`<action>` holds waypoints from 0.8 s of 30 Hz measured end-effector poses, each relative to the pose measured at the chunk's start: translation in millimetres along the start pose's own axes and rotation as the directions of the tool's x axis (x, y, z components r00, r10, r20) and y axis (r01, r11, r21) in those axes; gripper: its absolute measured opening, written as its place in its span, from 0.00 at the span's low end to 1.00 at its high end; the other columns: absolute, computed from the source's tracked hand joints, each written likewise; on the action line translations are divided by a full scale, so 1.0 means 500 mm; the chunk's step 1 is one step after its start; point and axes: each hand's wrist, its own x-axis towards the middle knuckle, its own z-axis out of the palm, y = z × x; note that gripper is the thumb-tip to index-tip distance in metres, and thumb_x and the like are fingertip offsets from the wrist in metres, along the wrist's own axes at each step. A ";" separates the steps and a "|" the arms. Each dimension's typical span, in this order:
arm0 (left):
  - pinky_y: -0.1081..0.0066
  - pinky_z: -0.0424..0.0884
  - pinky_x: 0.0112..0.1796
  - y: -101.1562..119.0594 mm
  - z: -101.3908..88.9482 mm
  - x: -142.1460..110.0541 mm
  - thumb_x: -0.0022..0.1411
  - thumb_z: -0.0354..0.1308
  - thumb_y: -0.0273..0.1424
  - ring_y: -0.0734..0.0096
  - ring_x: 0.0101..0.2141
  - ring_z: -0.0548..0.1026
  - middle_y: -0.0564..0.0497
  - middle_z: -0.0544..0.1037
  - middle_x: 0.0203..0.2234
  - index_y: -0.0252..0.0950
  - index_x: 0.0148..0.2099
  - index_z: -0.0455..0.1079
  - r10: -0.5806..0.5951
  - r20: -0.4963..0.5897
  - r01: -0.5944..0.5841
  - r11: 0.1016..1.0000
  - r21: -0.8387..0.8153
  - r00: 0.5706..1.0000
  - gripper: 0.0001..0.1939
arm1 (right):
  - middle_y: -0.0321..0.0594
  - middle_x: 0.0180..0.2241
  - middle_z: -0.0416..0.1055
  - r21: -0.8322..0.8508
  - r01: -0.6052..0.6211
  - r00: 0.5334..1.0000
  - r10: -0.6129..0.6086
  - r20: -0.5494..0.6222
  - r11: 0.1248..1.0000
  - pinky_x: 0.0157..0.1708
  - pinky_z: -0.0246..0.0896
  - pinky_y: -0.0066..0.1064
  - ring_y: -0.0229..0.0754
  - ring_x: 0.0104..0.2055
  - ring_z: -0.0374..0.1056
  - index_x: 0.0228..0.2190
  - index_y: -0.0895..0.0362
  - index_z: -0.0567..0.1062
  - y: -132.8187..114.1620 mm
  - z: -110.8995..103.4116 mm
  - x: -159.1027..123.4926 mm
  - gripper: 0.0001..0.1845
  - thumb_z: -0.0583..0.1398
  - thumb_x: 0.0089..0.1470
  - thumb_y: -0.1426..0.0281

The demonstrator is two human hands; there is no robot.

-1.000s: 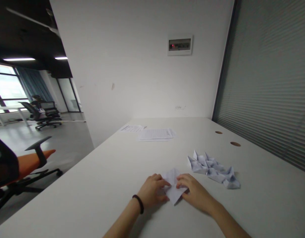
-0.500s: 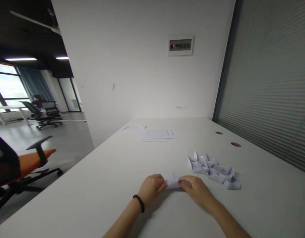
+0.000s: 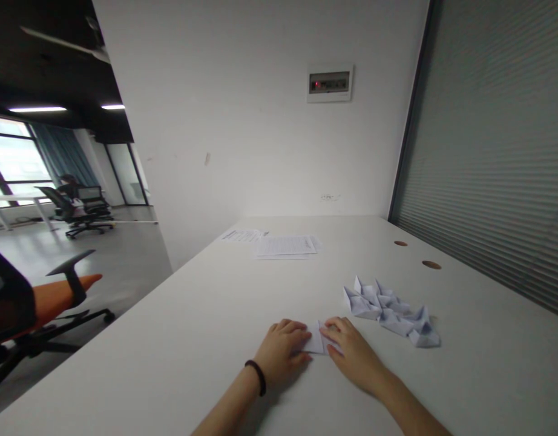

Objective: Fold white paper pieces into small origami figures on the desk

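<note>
A small folded piece of white paper (image 3: 313,343) lies on the white table between my two hands. On its left side, my left hand (image 3: 285,346), with a dark band at the wrist, holds it down with curved fingers on top and the thumb by the near edge. From the right, my right hand (image 3: 347,348) holds the other side, fingers bent over the paper and thumb close to the near edge. A vertical line runs down the paper's middle, and its near edge looks straight. My fingers cover both its ends.
Several folded white paper shapes (image 3: 390,312) sit in a cluster right of my hands. Printed sheets (image 3: 285,245) lie farther back on the table (image 3: 206,339). Two round holes pierce the right side. An orange chair (image 3: 56,297) stands at left; a person sits far off.
The paper was a diamond, then its near part was lifted and folded away from me. It now lies flatter with a straight near edge. My hands went from pinching to pressing on it.
</note>
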 end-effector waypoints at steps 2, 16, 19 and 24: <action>0.63 0.58 0.46 0.003 0.003 0.000 0.51 0.57 0.31 0.63 0.46 0.63 0.51 0.69 0.45 0.44 0.48 0.65 0.018 -0.014 -0.018 0.999 -0.042 1.000 0.19 | 0.43 0.44 0.63 0.022 0.013 0.999 -0.014 0.030 1.000 0.50 0.51 0.34 0.44 0.48 0.58 0.45 0.53 0.69 -0.008 0.000 -0.002 0.22 0.58 0.44 0.70; 0.71 0.68 0.37 0.025 0.009 0.012 0.51 0.50 0.21 0.70 0.38 0.70 0.48 0.70 0.40 0.38 0.48 0.62 -0.097 -0.363 -0.087 0.884 -0.459 0.927 0.20 | 0.41 0.38 0.71 0.391 0.007 0.972 0.087 -0.220 0.920 0.44 0.58 0.32 0.41 0.42 0.65 0.38 0.57 0.70 -0.014 0.022 0.013 0.16 0.48 0.49 0.75; 0.69 0.66 0.41 0.025 0.003 0.010 0.51 0.48 0.18 0.70 0.40 0.68 0.50 0.71 0.38 0.39 0.44 0.65 0.023 -0.402 -0.175 0.921 -0.347 0.915 0.18 | 0.37 0.33 0.70 0.444 -0.015 0.965 0.129 -0.229 0.896 0.39 0.60 0.29 0.39 0.37 0.66 0.34 0.56 0.68 -0.010 0.027 0.016 0.16 0.48 0.44 0.79; 0.70 0.66 0.38 0.000 0.003 0.012 0.52 0.48 0.18 0.70 0.35 0.69 0.50 0.74 0.31 0.38 0.37 0.72 0.101 -0.240 -0.149 0.971 -0.189 0.966 0.16 | 0.37 0.31 0.68 0.286 -0.042 0.984 0.089 -0.152 0.957 0.37 0.59 0.29 0.40 0.37 0.64 0.28 0.56 0.71 0.003 0.022 0.013 0.17 0.49 0.35 0.82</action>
